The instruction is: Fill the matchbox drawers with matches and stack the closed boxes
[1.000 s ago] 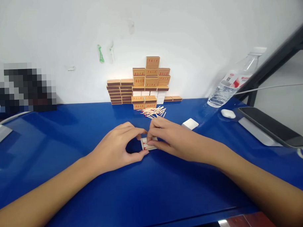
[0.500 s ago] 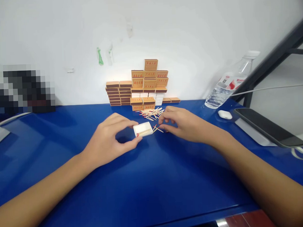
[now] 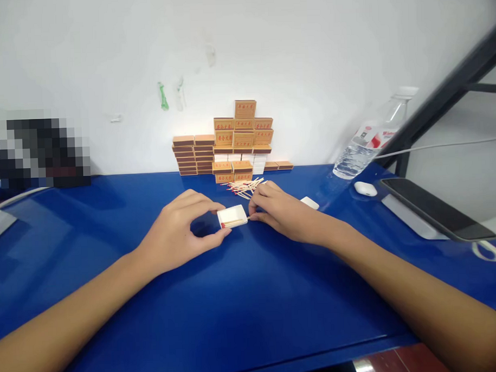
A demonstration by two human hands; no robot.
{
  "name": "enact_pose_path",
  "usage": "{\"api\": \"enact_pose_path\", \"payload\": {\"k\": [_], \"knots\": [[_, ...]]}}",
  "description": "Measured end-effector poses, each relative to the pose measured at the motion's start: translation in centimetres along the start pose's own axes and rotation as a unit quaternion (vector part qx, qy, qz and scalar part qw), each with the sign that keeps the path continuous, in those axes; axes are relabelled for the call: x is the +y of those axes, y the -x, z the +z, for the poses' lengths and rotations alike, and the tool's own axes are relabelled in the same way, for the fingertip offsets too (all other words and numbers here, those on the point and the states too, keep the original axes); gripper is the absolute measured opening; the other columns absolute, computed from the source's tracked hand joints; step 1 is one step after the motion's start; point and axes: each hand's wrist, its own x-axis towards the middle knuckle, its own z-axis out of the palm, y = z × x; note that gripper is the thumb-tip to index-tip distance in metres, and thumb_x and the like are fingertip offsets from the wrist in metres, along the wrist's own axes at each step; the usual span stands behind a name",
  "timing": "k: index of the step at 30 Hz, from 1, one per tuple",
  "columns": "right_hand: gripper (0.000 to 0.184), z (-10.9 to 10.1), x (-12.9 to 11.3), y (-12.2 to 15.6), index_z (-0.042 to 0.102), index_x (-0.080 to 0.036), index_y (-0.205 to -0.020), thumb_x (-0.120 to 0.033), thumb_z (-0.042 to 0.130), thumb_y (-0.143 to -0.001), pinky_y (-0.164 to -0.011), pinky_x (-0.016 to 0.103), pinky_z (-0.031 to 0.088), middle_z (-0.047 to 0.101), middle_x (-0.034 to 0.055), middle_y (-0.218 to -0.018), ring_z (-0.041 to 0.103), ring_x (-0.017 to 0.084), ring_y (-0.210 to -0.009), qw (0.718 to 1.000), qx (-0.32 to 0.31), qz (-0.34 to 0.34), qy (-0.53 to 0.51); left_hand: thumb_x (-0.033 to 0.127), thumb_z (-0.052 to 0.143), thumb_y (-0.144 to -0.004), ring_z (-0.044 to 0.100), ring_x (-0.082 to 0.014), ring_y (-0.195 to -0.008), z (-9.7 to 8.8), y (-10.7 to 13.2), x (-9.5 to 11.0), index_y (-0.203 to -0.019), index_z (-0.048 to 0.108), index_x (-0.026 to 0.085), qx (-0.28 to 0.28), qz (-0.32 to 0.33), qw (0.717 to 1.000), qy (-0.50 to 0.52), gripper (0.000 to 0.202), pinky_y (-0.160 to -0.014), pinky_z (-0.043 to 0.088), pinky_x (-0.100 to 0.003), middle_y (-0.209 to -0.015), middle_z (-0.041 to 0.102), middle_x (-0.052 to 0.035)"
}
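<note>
Between the thumb and fingers of my left hand (image 3: 180, 223) is a small white matchbox tray (image 3: 231, 213), tilted a little, with a few red-headed matches (image 3: 229, 224) lying along its near side. My right hand (image 3: 279, 211) is pinched close to the tray's right end. A short bit of matchstick (image 3: 249, 218) shows at its fingertips; the rest is hidden by the fingers. Just behind my right hand lies a loose pile of matches (image 3: 245, 187), partly covered by that hand.
Stacked matchboxes (image 3: 234, 137) stand against the wall, with lower stacks (image 3: 193, 155) at their left. A small white piece (image 3: 309, 203) lies behind my right wrist. On the right are a water bottle (image 3: 358, 147), a white earphone case (image 3: 366, 189) and a propped phone (image 3: 431, 206).
My right hand has moved left and slightly down to the tray, closing on the loose matches beside it. The white piece behind the wrist has come into view. My left hand has stayed nearly still.
</note>
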Motion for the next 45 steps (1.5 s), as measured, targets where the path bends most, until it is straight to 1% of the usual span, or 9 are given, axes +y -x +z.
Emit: {"api": "enact_pose_path", "payload": {"k": [6,9,12,16,20,26,31,36,45], "knots": [[0.014,-1.1,-1.1,0.2,0.058,-0.021,-0.097,-0.023,0.048,-0.105,-0.085,0.038,0.045,0.062,0.0094,-0.101,0.051,0.025,-0.098,0.998,0.043,0.020,-0.032,0.028,0.074,-0.090,0.065,-0.0220,-0.091,0.4,0.2,0.0,-0.112,0.074,0.021,-0.020,0.012,1.000,0.019,0.023,-0.082,0.055,-0.038,-0.097,0.075,-0.0054],[0.016,-1.4,-1.4,0.3,0.061,-0.022,-0.115,-0.023,0.048,-0.105,-0.086,0.039,0.047,0.065,0.0102,-0.109,0.054,0.026,-0.102,0.995,0.084,0.014,-0.060,0.029,0.075,-0.089,0.065,-0.0221,-0.091,0.5,0.3,0.0,-0.111,0.074,0.020,-0.025,0.007,0.999,0.023,0.024,-0.082,0.055,-0.038,-0.097,0.075,-0.0054],[0.028,-1.3,-1.6,0.3,0.061,-0.025,-0.130,-0.024,0.045,-0.107,-0.092,0.043,0.047,0.067,0.0106,-0.119,0.054,0.027,-0.110,0.995,0.073,-0.007,-0.061,0.029,0.075,-0.090,0.066,-0.0225,-0.092,0.5,0.4,0.1,-0.111,0.073,0.021,-0.036,0.008,0.999,0.027,0.022,-0.084,0.055,-0.039,-0.099,0.076,-0.0052],[0.026,-1.0,-1.9,0.1,0.068,-0.024,-0.119,-0.024,0.045,-0.107,-0.091,0.041,0.048,0.069,0.0101,-0.112,0.057,0.026,-0.107,0.996,0.060,-0.005,-0.061,0.030,0.074,-0.091,0.066,-0.0229,-0.092,0.5,0.4,0.1,-0.110,0.073,0.022,-0.042,0.003,0.999,0.026,0.021,-0.085,0.054,-0.039,-0.100,0.076,-0.0051],[0.016,-1.1,-2.2,0.0,0.068,-0.022,-0.110,-0.029,0.055,-0.104,-0.079,0.035,0.049,0.072,0.0070,-0.103,0.062,0.021,-0.090,0.986,0.107,0.042,-0.119,0.030,0.075,-0.090,0.065,-0.0228,-0.092,0.6,0.5,0.0,-0.110,0.074,0.021,-0.044,-0.004,0.999,0.030,0.022,-0.084,0.054,-0.039,-0.098,0.075,-0.0051],[0.026,-0.7,-3.4,-0.5,0.069,-0.020,-0.095,-0.045,0.074,-0.091,-0.066,0.032,0.049,0.075,0.0049,-0.090,0.066,0.018,-0.077,0.923,0.147,0.122,-0.332,0.029,0.079,-0.087,0.065,-0.0214,-0.091,0.7,0.5,0.2,-0.109,0.075,0.021,-0.022,-0.022,0.999,0.037,0.023,-0.083,0.054,-0.037,-0.097,0.075,-0.0042],[0.029,0.3,-4.4,-0.7,0.069,-0.020,-0.088,-0.045,0.082,-0.084,-0.067,0.032,0.048,0.075,0.0026,-0.083,0.067,0.017,-0.075,0.898,0.160,0.133,-0.387,0.031,0.080,-0.087,0.066,-0.0201,-0.090,0.7,0.6,0.4,-0.107,0.075,0.021,0.009,-0.027,0.999,0.043,0.023,-0.083,0.054,-0.035,-0.097,0.076,-0.0031],[0.026,0.7,-4.6,-0.7,0.070,-0.020,-0.084,-0.042,0.083,-0.084,-0.067,0.032,0.046,0.076,0.0020,-0.082,0.066,0.016,-0.073,0.906,0.155,0.125,-0.373,0.033,0.080,-0.088,0.067,-0.0199,-0.091,0.8,0.5,0.5,-0.105,0.076,0.022,0.038,-0.030,0.998,0.040,0.021,-0.084,0.055,-0.035,-0.098,0.077,-0.0032],[0.005,0.2,-3.7,-0.3,0.076,-0.024,-0.090,-0.028,0.074,-0.093,-0.072,0.034,0.044,0.073,0.0025,-0.090,0.058,0.019,-0.083,0.969,0.160,0.073,-0.176,0.034,0.080,-0.089,0.068,-0.0198,-0.094,0.8,0.6,0.2,-0.107,0.076,0.022,0.045,-0.035,0.998,0.036,0.022,-0.085,0.055,-0.034,-0.101,0.077,-0.0031]]}}
